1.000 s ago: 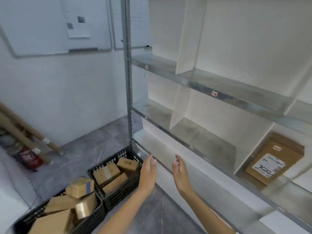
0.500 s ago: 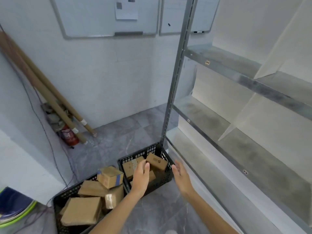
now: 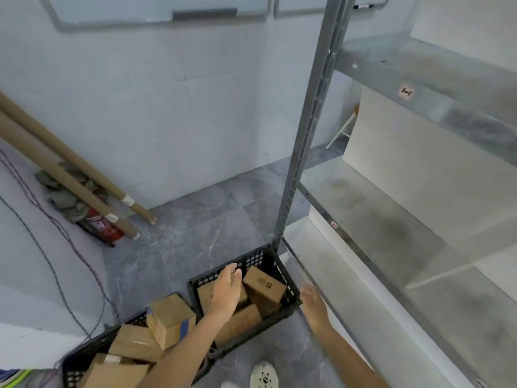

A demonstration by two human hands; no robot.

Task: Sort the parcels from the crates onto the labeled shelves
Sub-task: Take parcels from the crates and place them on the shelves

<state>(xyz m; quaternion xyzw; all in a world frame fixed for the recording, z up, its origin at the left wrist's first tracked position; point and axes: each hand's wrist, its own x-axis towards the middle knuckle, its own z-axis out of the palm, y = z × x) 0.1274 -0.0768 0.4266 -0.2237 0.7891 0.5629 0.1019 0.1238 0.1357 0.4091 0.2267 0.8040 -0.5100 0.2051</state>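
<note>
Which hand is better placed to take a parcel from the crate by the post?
Left. The left hand is open over the crate, beside a tilted parcel; the right hand is outside it.

Parcels [image 3: 264,284] in crates [image 3: 253,260], left of shelves [image 3: 391,228].

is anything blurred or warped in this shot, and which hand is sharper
Head view: the right hand is smeared by motion blur, while the left hand over the black crate is fairly crisp. Also in the head view, the wide-angle lens bows the shelf upright, and the shelves at right look soft. The light is flat, with no hard shadows or glare.
</note>
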